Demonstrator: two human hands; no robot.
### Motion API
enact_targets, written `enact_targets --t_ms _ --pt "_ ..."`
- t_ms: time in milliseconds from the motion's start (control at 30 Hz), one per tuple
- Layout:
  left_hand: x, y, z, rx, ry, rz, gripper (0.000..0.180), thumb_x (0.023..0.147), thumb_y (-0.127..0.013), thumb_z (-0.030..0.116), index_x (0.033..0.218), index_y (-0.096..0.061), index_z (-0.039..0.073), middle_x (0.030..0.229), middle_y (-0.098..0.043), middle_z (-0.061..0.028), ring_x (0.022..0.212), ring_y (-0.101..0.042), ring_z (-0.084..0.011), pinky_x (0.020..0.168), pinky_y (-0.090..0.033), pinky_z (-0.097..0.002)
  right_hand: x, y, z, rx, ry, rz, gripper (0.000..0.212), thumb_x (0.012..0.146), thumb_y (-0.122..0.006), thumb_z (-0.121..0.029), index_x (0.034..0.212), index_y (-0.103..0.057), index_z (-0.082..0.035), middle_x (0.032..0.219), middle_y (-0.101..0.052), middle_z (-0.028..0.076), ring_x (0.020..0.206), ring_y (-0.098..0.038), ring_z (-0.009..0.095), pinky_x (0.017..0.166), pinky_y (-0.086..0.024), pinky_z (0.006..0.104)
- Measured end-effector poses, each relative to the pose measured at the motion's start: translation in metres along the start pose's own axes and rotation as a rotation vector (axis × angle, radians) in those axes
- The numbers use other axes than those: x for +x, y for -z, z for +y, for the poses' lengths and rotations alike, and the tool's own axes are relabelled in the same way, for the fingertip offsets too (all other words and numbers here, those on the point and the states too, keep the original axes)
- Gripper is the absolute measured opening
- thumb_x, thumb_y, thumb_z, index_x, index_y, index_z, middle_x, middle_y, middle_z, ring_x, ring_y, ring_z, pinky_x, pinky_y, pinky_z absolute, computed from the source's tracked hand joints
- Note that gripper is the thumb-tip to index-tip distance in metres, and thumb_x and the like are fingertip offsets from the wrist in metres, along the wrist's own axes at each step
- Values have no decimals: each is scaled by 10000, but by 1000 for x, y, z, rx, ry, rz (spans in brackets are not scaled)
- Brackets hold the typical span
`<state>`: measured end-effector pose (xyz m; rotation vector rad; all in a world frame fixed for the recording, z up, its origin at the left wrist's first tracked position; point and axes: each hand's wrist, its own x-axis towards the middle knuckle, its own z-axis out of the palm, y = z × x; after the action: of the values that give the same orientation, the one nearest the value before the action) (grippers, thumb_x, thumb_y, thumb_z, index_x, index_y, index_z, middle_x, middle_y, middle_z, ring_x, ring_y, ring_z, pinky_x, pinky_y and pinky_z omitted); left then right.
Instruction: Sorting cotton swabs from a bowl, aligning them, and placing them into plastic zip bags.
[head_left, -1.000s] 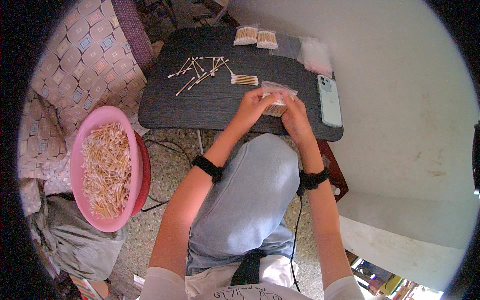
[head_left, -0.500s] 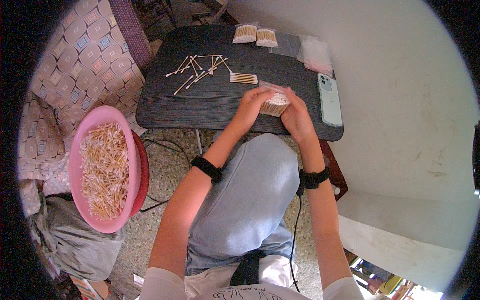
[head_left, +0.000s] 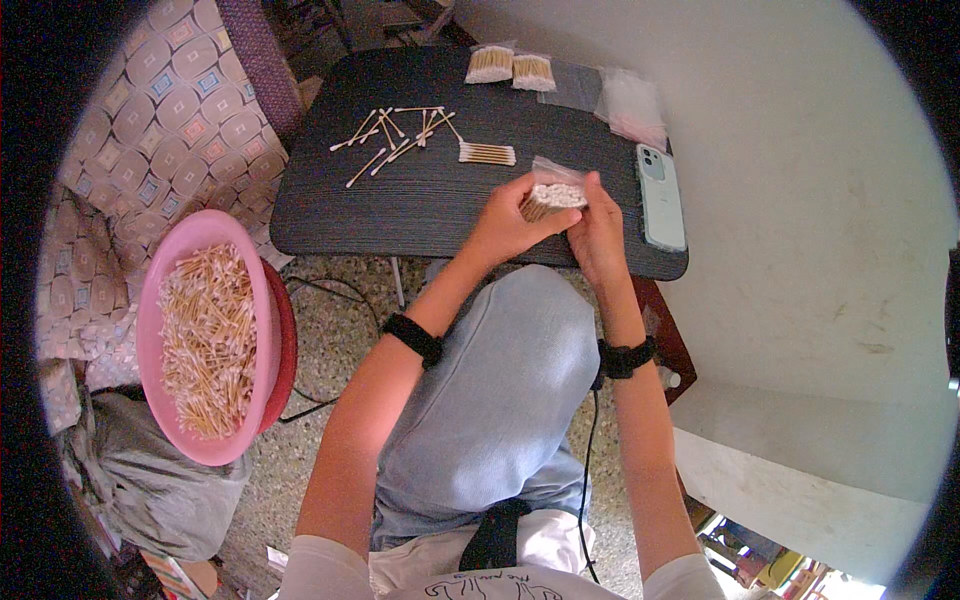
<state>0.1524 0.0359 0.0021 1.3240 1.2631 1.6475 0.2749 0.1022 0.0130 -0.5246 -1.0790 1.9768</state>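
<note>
Between my two hands is a clear plastic bag of cotton swabs [head_left: 556, 196], its white tips facing up and its top flap rising above them. My left hand [head_left: 512, 222] wraps round the left side of the bag, thumb across the front. My right hand [head_left: 599, 232] grips its right side, fingertips near the upper edge. Just beyond, a neat row of cotton swabs [head_left: 487, 154] lies on the black table [head_left: 340, 215]. Loose cotton swabs [head_left: 390, 140] are scattered farther left.
Two filled swab bags [head_left: 490, 65] stand at the table's far edge, beside flat empty plastic bags [head_left: 630, 105]. A pale phone [head_left: 660, 198] lies at the right edge. At left, a pink basin [head_left: 150, 340] holds many swabs. A wall [head_left: 800, 220] rises on the right.
The bag has tilted and shifted slightly in my hands. My left thumb has come across its front, and the flap now stands up more.
</note>
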Motion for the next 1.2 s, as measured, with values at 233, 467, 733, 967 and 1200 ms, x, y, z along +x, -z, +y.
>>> enact_targets --t_ms 233,467,733,967,1200 --pt "2 5 -2 48 49 22 443 787 -737 178 1150 -526 37 1009 -635 -71 900 -602 -135 784 -500 -283 -3 0 1 -56 67 17 213 899 -588 -148 1033 -622 14 978 -639 63 861 -593 121 763 -471 252" --pt "-3 1 7 -102 41 81 677 746 -768 188 1271 -353 80 947 -631 -131 842 -625 -169 707 -507 -288 0 0 -4 -216 165 183 189 896 -590 -156 992 -616 5 903 -627 38 785 -568 101 689 -452 236" --pt "7 -1 -13 -175 -111 270 535 818 -635 4 1267 -348 51 1131 -522 -152 1032 -569 -229 887 -467 -333 -4 25 -7 -178 221 269 191 922 -533 -136 1020 -487 22 916 -594 110 825 -601 185 704 -510 275" --pt "6 1 -18 -32 -183 257 393 806 -607 -21 1167 -457 10 1127 -539 -130 1059 -559 -217 915 -452 -317 -12 18 -18 -399 -2 272 310 914 -563 -184 1055 -470 77 971 -613 191 901 -651 265 798 -550 309" --pt "0 7 -9 70 -106 157 207 859 -544 -8 1064 -547 25 1067 -597 -85 1023 -575 -182 906 -447 -305 -21 25 -38 -576 -263 166 414 923 -544 -343 938 -584 69 822 -659 154 709 -670 194 644 -561 269"
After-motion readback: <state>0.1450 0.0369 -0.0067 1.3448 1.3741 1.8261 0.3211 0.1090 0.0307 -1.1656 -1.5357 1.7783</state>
